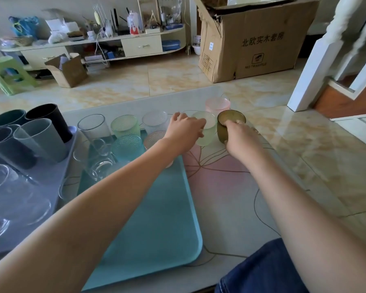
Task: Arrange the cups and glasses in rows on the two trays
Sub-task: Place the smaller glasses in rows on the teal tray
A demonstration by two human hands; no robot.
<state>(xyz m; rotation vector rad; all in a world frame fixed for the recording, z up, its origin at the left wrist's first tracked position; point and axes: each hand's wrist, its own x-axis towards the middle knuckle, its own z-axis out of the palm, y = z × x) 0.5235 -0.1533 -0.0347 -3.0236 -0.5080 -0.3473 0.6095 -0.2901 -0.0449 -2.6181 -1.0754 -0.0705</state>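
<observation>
A: Where are the arms?
B: Both bare forearms reach from the bottom edge toward frame centre, nearly parallel.
A: And the hands?
B: The left hand (185, 132) is palm-down, fingers curled in a grasp. The right hand (240, 137) grips likewise, thumb hooked forward.

Near half of the teal tray (156, 218) lies bare; glasses (125, 127) crowd its far end

Two trays lie side by side on the table (230, 187). The left tray (51, 176) holds tall cups. The right tray (156, 218) has glasses at its far end. Three more cups stand on the table, right of that tray.
</observation>
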